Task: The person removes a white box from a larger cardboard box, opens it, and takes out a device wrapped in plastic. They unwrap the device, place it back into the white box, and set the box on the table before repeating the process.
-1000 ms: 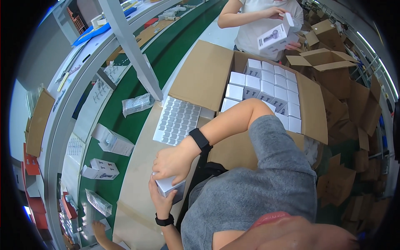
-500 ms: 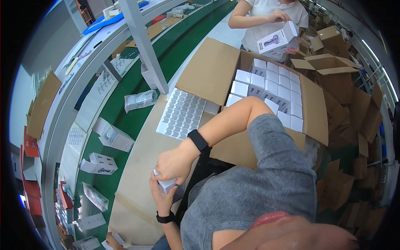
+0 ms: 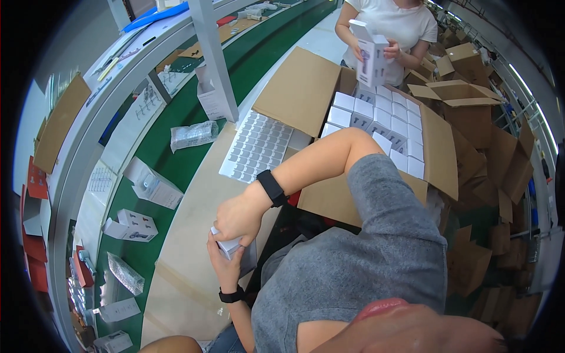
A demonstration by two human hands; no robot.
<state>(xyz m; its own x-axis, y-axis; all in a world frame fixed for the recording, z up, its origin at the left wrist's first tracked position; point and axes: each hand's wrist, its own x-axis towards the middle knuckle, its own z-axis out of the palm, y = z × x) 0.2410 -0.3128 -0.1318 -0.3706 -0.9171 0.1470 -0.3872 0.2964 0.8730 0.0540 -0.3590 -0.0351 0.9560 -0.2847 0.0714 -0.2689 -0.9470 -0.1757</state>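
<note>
- Green conveyor (image 3: 265,59) left of the hands (image 3: 238,220)
- White raised shelf (image 3: 126,67) farther left
- Gray post (image 3: 213,67) ahead of them
- Green floor (image 3: 479,212) to their right
- Strip light (image 3: 524,76) on, far right

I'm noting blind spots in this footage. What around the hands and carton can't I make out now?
All in the head view:
- Inside the white box: its walls and the right hand and left hand block it.
- Some packed boxes in the carton: hidden behind the right arm.
- Most of the co-worker's head: cut off by the upper edge.
</note>
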